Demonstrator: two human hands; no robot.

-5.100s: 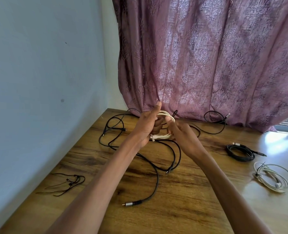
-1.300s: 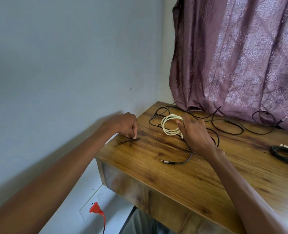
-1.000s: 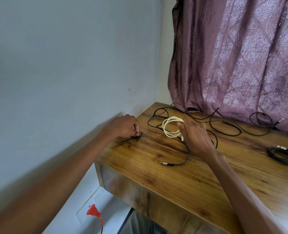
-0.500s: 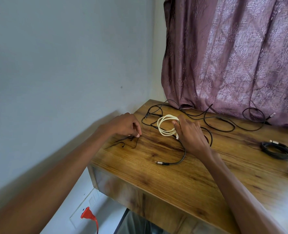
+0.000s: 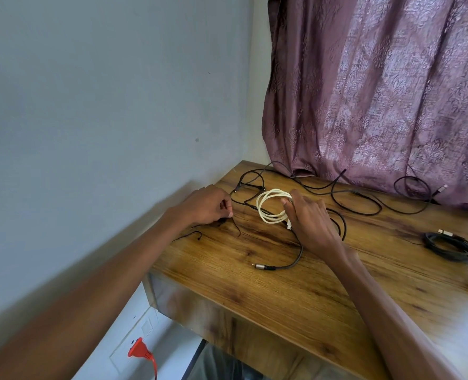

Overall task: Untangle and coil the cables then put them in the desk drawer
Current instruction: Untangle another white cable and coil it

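my right hand [image 5: 308, 218] rests with curled fingers on the coiled white cable [image 5: 269, 205] near the desk's [image 5: 295, 286] back left corner, while my left hand [image 5: 205, 205] pinches the thin black earphone wire [image 5: 197, 235] at the left edge. i judge the white coil done; next, lift this fine wire gently and tease its loops apart.

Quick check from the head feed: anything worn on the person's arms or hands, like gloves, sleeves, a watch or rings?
Nothing worn that shows. The left hand and right hand are bare, with no gloves, and no rings on the fingers in view. Both forearms are bare up to the frame edge: no sleeves, no watch, no wristband. No markings show.
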